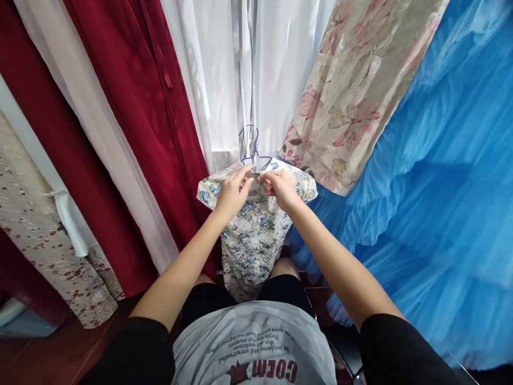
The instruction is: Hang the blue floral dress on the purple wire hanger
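A short-sleeved floral blouse, white with blue and green flowers, hangs in front of me on a thin purple hanger. My left hand is at the left side of its neckline, thumb and fingers curved with a gap between them. On the other side of the neck opening, my right hand pinches the collar edge between thumb and forefinger. The blouse's lower end hangs down between my knees.
Dark red drapes and white cloth hang behind. To the right are a beige floral garment and a full blue tulle dress. A sequined floral garment hangs at left above the reddish tiled floor.
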Tool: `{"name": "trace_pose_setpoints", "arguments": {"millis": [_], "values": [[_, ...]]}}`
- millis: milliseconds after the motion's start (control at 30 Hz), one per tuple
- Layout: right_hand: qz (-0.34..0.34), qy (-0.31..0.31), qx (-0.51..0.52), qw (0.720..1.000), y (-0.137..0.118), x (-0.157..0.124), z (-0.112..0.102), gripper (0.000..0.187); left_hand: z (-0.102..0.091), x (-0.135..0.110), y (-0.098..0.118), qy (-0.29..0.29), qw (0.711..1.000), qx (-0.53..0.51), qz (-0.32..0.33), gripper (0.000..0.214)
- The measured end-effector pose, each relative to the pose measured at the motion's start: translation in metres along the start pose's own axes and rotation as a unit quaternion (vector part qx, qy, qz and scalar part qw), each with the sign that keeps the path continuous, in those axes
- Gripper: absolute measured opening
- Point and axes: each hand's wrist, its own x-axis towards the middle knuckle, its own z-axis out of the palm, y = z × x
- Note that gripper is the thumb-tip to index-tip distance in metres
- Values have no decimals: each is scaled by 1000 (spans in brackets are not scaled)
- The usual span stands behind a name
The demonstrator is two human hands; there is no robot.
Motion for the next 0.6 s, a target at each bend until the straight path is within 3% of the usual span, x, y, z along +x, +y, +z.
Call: {"name": "trace_pose_setpoints", "arguments": {"millis": [100,233,300,367,433,500,567,600], "values": [[-27,4,-51,998,5,6,-3,18,2,28,6,-17,998,32,54,15],[-27,43,-180,982,29,9,-7,21,-1,40,6,76,996,13,39,15],[-12,33,-200,979,45,4,-8,23,-11,42,-12,140,990,-25,-10,15],[1,17,-199,980,56,-5,-8,23,-26,41,-43,199,972,-90,-87,13],[9,4,-196,981,61,-13,-6,23,-40,36,-80,271,916,-212,-207,13],[14,-5,-186,982,63,-19,-3,24,-47,22,-113,338,801,-343,-355,18],[21,-2,-168,986,65,-22,1,23,-44,0,-134,351,717,-401,-449,25],[25,5,-156,987,66,-24,2,22,-38,-14,-138,343,699,-409,-476,27]]}}
